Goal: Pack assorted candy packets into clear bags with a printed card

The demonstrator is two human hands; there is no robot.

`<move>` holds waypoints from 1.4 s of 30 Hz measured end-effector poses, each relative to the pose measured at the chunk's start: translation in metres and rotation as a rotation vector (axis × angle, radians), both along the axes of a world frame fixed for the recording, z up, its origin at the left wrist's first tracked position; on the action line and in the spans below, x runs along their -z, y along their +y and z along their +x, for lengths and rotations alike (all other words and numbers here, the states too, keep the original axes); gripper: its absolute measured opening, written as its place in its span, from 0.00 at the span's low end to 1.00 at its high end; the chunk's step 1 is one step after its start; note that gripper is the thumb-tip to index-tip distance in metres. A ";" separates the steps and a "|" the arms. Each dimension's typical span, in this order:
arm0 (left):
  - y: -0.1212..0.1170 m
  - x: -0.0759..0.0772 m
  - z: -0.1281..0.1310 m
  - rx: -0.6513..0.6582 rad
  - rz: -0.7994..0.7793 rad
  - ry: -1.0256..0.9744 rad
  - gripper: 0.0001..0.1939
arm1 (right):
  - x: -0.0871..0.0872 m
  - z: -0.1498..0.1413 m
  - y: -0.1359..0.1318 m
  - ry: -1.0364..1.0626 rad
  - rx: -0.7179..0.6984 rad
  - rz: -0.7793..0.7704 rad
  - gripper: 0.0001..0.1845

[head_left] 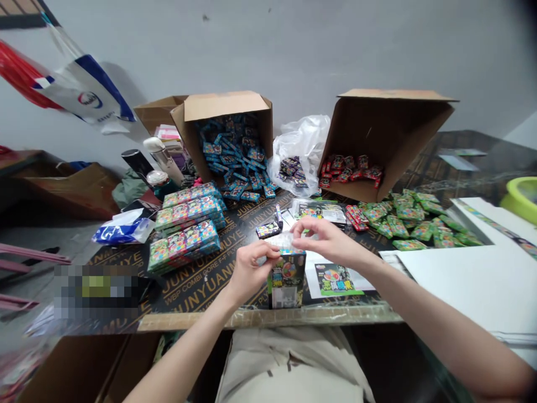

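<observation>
Near the table's front edge a small printed box point(287, 288) stands upright, dark with green and coloured pictures. Thin clear plastic film point(285, 240) shows at its top. My left hand point(255, 271) is closed at the box's upper left corner, finger and thumb pinched on the film. From the right, my right hand point(321, 238) pinches the film above the box with curled fingers. What exactly lies between the fingertips is partly hidden. Just behind is a small dark packet point(268, 229); a printed sheet point(335, 280) lies to the right.
Stacked packs point(188, 240) stand at left, near a tissue pack point(123, 226). Behind are a carton point(229, 106) of blue packets, a plastic bag point(302, 137) of dark packets and a carton point(394, 120) with red ones. Green packets point(419, 218) and white card point(470, 280) lie right.
</observation>
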State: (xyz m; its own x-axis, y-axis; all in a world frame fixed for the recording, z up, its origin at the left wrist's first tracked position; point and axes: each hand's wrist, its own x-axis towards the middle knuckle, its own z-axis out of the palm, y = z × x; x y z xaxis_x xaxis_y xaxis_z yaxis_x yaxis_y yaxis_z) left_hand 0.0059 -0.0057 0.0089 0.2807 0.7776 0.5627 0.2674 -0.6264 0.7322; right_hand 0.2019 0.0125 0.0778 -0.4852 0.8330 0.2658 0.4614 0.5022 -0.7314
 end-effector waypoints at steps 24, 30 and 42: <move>-0.017 0.037 0.002 0.017 -0.515 -0.319 0.12 | 0.083 0.046 0.085 -0.228 0.366 0.204 0.24; -0.016 0.002 -0.077 -0.524 0.153 0.084 0.19 | 0.136 0.126 0.132 -0.816 0.447 0.246 0.25; 0.045 0.059 -0.108 -0.712 0.009 0.526 0.27 | 0.113 0.119 0.095 -0.716 0.688 0.532 0.21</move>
